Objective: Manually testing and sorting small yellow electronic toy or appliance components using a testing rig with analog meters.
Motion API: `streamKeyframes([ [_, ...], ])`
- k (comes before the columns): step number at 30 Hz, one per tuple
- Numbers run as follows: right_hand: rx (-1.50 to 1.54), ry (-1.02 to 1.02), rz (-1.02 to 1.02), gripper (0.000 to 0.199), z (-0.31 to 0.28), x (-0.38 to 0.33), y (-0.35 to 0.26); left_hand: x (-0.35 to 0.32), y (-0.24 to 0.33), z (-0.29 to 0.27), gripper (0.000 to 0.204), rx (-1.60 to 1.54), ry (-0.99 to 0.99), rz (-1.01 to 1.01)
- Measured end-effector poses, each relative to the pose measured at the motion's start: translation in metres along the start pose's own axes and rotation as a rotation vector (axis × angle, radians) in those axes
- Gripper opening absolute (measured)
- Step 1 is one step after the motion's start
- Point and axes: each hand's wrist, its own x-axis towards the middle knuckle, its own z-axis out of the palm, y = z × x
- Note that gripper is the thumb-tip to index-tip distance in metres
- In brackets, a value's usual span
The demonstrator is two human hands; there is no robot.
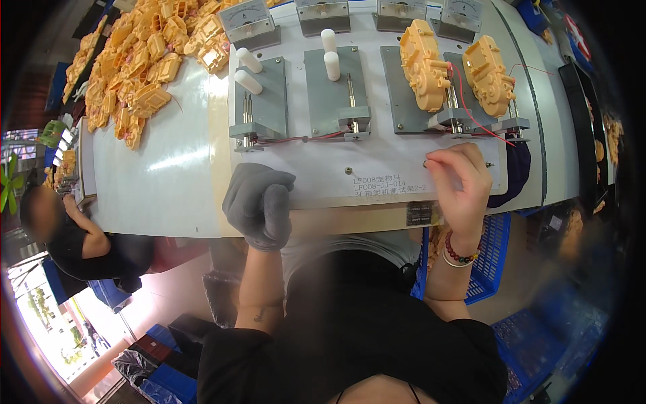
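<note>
My left hand [259,205], in a grey glove, is closed in a fist at the near edge of the white fixture board [303,176]; whatever is inside, if anything, is hidden. Bare, my right hand [463,176] has thumb and forefinger pinched beside a small metal stud; I cannot make out anything between them. Beyond it, two yellow-orange plastic gear housings [425,66] [490,75] stand on the right-hand grey fixtures. A thin red wire [464,101] trails from the left one. Two fixtures [269,101] [323,94] on the left carry white pegs and metal probes, without housings.
Several analog meters [249,21] line the board's far side. A large heap of yellow-orange housings [145,60] covers the table's far left. A blue crate [486,259] sits below the table at right. Another person [84,236] sits at far left.
</note>
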Motion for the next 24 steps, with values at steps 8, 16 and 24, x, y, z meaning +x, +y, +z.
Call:
streamKeyframes([
  [8,-0.002,-0.037,-0.070,0.009,0.000,-0.001,0.001,-0.001,0.003,-0.001,0.012,0.005,0.000,0.017],
  [16,0.324,0.097,-0.031,0.063,0.002,0.001,0.008,0.079,0.077,0.014,0.017,0.013,-0.168,0.258],
  [24,0.408,0.187,-0.188,0.039,0.005,-0.001,0.010,0.149,0.069,0.135,0.062,0.606,-1.118,0.049],
])
